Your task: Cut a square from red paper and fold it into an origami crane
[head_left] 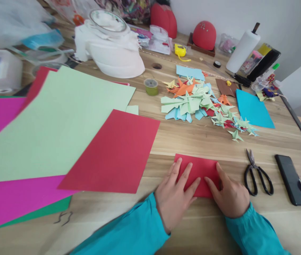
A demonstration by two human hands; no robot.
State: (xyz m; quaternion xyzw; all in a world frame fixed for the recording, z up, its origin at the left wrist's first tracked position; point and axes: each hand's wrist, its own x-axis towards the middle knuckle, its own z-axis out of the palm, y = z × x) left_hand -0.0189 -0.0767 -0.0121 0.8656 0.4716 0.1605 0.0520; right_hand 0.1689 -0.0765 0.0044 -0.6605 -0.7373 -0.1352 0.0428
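Note:
A small red sheet of paper (199, 165) lies flat on the wooden table under both hands. It looks folded, though its layers are hard to make out. My left hand (175, 193) rests on its left part with the fingers spread. On its right side is my right hand (228, 191), thumb and index finger apart, with the index at the paper's right edge and the other fingers curled. Just right of that hand lie black-handled scissors (258, 175), blades pointing away. To the left is a larger red sheet (115, 152) on top of a big pale green sheet (68, 117).
Magenta sheets (28, 198) spread at the left. Folded paper stars and planes (190, 101) are heaped behind the hands, beside a blue paper stack (253, 109). A phone (292, 180) lies at the right. A white cap (115, 53) and yellow tape measure (180, 50) stand farther back.

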